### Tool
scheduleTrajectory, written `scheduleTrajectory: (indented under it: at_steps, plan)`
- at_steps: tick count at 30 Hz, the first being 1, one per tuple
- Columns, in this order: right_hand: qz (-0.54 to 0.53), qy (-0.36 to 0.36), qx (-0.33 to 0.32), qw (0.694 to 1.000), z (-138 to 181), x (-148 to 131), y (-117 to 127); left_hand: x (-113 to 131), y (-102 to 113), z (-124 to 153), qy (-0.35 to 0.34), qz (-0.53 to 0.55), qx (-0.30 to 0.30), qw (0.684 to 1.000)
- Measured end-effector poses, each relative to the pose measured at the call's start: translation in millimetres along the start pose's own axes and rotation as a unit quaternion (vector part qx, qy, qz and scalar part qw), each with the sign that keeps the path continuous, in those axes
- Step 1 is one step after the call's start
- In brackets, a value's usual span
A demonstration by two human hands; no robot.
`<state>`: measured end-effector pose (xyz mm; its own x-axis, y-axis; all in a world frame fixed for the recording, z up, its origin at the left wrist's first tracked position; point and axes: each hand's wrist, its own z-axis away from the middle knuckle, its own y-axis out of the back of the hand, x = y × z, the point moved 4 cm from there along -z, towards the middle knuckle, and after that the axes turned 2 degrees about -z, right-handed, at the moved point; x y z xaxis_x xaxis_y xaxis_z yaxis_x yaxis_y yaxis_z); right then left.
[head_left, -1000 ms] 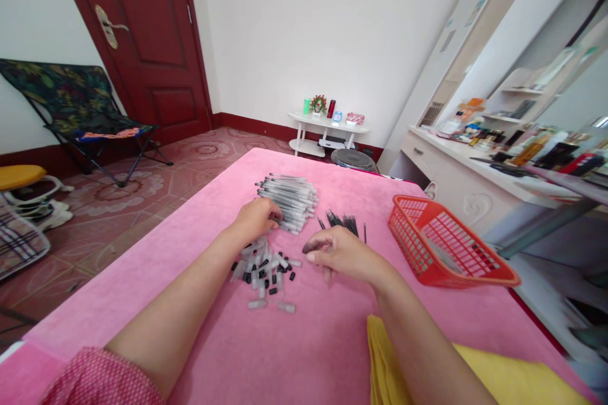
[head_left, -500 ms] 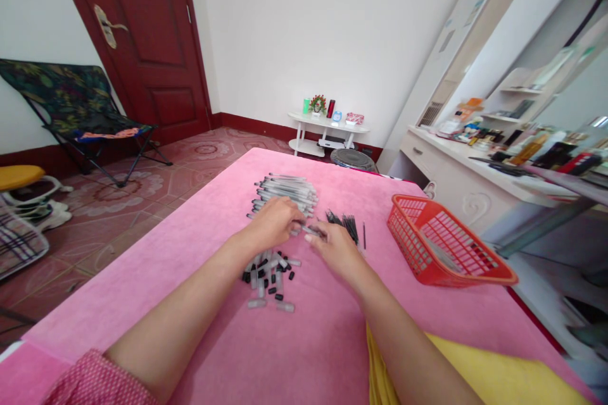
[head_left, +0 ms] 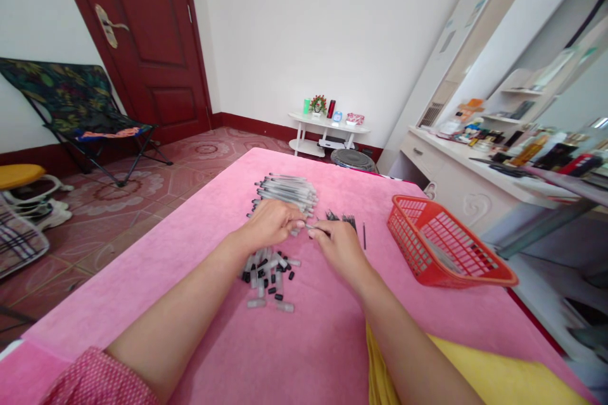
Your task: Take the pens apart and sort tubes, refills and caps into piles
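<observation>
My left hand [head_left: 272, 226] is closed, pinching one end of a slim pen [head_left: 308, 226] above the cloth. At the pen's other end, the fingers of my right hand [head_left: 341, 245] are closed on it too; most of the pen is hidden by both hands. Just beyond my left hand lies a heap of clear pen barrels [head_left: 289, 188]. Nearer to me is a loose pile of clear caps [head_left: 261, 288] and small black plugs [head_left: 278, 297]. Dark pen refills [head_left: 349, 221] lie behind my right hand, and a single refill [head_left: 365, 236] rests to their right.
A red plastic basket [head_left: 413, 253] stands at the right of the table with its pink cloth [head_left: 304, 354]. Yellow fabric [head_left: 494, 367] lies under my right forearm. Beyond are a white side table [head_left: 327, 120], a dresser [head_left: 475, 196] and a folding chair [head_left: 90, 107].
My two hands have shifted slightly, and less of the pen shows between them. The piles on the table look the same.
</observation>
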<state>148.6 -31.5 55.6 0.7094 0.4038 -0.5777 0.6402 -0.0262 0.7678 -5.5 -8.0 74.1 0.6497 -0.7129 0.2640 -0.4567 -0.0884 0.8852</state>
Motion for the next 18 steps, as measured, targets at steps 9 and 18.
scheduleTrajectory:
  at_steps: [9,18]
  plan:
    - [0.076,-0.010,0.064,0.995,-0.4,5.1,20.0,-57.5,13.1,8.6,0.185,0.407,0.240,0.861]
    - [-0.095,0.047,-0.164,0.981,15.1,-23.7,-29.7,-52.8,-4.4,2.1,0.212,0.761,0.274,0.548]
